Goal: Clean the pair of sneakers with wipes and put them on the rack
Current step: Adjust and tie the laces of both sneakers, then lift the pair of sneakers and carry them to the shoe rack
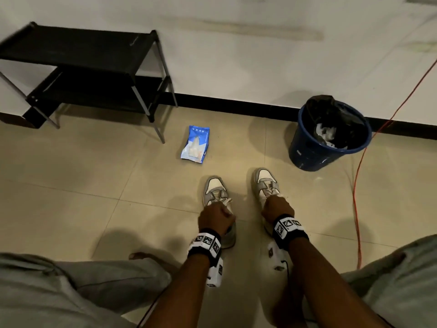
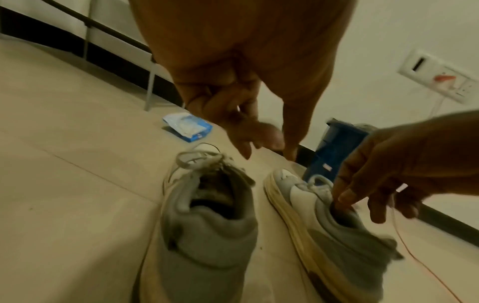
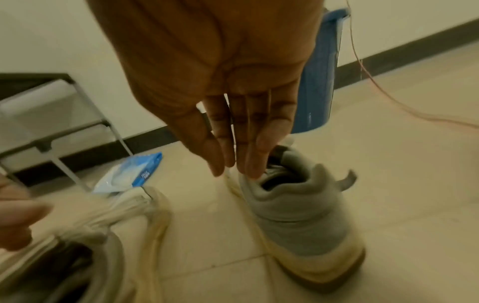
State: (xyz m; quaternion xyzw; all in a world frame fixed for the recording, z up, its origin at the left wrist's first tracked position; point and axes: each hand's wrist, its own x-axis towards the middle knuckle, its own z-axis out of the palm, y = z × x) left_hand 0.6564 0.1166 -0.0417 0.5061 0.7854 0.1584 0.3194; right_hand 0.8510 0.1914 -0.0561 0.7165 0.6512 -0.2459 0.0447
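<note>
My left hand (image 1: 216, 216) hangs loosely curled over the left sneaker (image 1: 214, 189), my right hand (image 1: 277, 207) dips straight fingers into the right sneaker (image 1: 264, 183) – both low-centre; crumpled wipes (image 1: 325, 133) fill the blue bin (image 1: 307, 152), rack (image 1: 78, 67) upper left.

From the head, the left hand (image 1: 216, 217) covered the left sneaker's (image 1: 214, 189) opening; its grip was unclear. The rack (image 1: 78, 67) ran off the left edge. The right-wrist view was blurred.
</note>
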